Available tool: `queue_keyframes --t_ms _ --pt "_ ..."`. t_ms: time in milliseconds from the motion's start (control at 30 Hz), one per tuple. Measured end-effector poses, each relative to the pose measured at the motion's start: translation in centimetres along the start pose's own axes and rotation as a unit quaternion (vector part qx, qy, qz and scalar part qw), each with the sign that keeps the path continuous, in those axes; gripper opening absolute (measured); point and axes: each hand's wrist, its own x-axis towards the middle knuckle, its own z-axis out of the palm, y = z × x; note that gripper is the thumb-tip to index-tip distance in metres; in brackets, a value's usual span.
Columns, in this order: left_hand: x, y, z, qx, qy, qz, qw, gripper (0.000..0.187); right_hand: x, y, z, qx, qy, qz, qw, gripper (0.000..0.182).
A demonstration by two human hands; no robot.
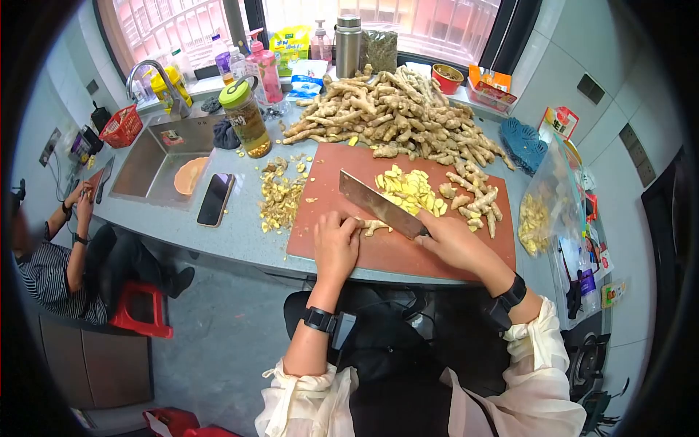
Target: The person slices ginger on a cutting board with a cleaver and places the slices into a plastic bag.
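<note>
My right hand (448, 240) grips the handle of a cleaver (378, 204), its broad blade slanting up to the left above the cutting board. Under my left hand (337, 239), with the fingers curled down, a piece of ginger root (376, 226) is pinned to the brown-red cutting board (393, 256). Yellow ginger slices (411, 189) lie heaped just beyond the blade. To their right rest several whole ginger pieces (477, 200). A large mound of unpeeled ginger (400, 109) covers the back of the board and the counter behind it.
Ginger scraps (280, 200) lie left of the board, near a phone (216, 199) and a green-lidded bottle (245, 120). A steel sink (138, 171) is further left. At right stands a clear bag of slices (535, 218). Another person (69, 262) sits far left on a red stool (142, 309).
</note>
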Motion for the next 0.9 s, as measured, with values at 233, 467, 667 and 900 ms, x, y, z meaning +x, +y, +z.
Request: queue_keyframes --t_ms 233,467,667,900 --pt "0.0 0.0 0.0 0.001 -0.004 -0.004 1.000 0.010 -0.2 -0.9 -0.2 -0.061 -0.018 -0.008 0.998 0.027" --pt "0.2 0.1 -0.2 -0.002 -0.008 -0.012 1.000 0.008 -0.2 -1.8 0.0 -0.080 -0.016 -0.007 0.997 0.024" --pt "0.1 0.0 0.1 -0.001 -0.008 -0.014 1.000 0.009 1.3 -2.1 0.3 -0.067 -0.037 0.011 0.997 0.028" --pt "0.1 0.2 -0.1 -0.003 -0.008 -0.012 1.000 0.006 2.0 -0.4 0.3 0.001 -0.023 -0.003 1.000 0.031"
